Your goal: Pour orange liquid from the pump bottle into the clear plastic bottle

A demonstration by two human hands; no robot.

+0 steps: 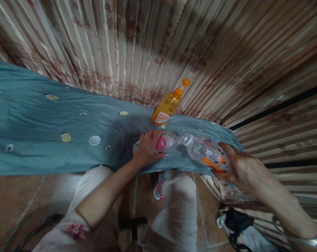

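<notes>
My left hand (149, 148) is closed round a clear plastic bottle (169, 140) with a pink label, whose narrow ridged neck points right. My right hand (233, 162) grips the base of a wider clear container (200, 148) printed with orange and an animal face. The container's ringed mouth (187, 139) meets the neck of the pink-labelled bottle; whether they are joined or only touching, I cannot tell. Behind them an orange pump bottle (166, 107) with a white label stands on the cloth.
A blue-green patterned cloth (37, 122) covers the narrow table. On it, left of my hands, lies a round white lid (94, 140). Pleated curtains (121, 45) hang along the back and right. Below right, a dark and light bundle (242, 224) lies near the tiled floor (16, 199).
</notes>
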